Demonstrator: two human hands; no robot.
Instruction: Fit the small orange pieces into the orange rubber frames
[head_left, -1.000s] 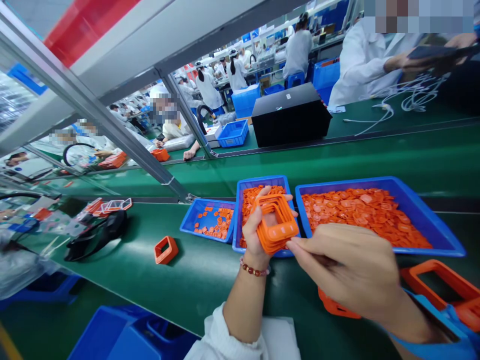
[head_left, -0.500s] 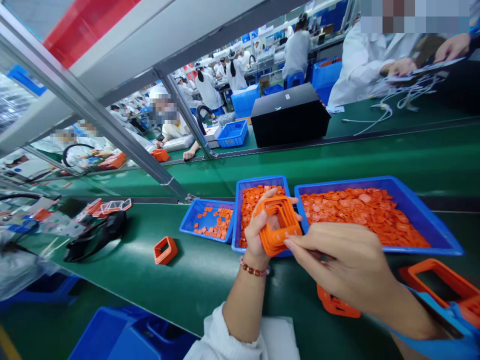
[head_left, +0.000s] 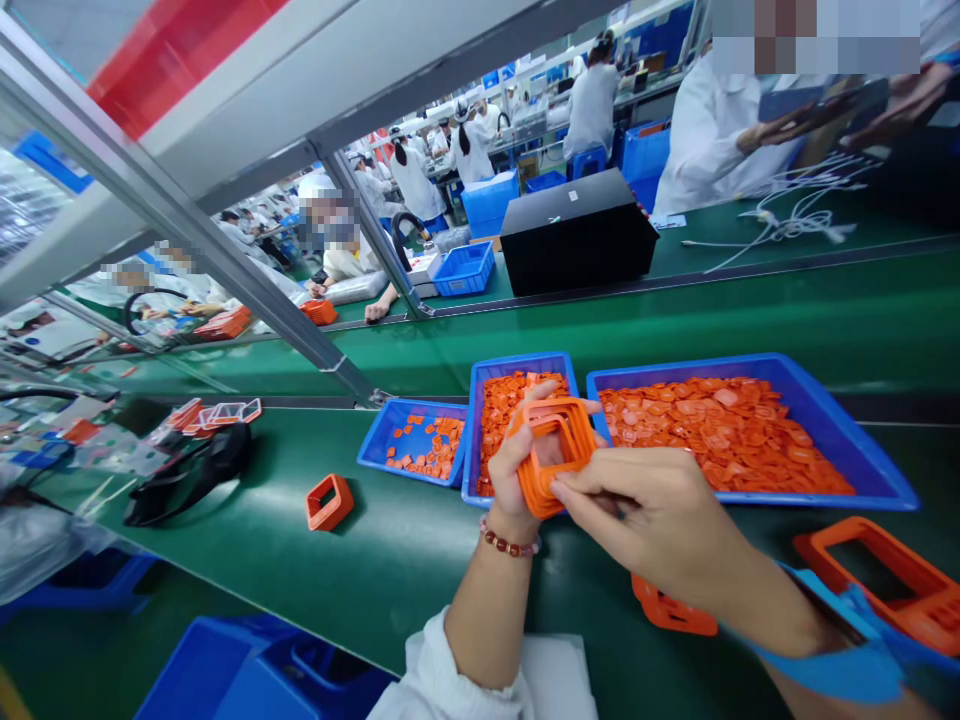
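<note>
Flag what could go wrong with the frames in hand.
The stack of orange frames in the left hand looks uneven, so pressure from the right hand at its edge might make one slip. Anything dropped could land in the middle blue tray, among orange pieces.

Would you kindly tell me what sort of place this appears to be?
Most likely a factory assembly hall: many people in white coats fill the background, blue trays of small orange parts stand on a green bench, and the left hand holds stacked orange frames.
</note>
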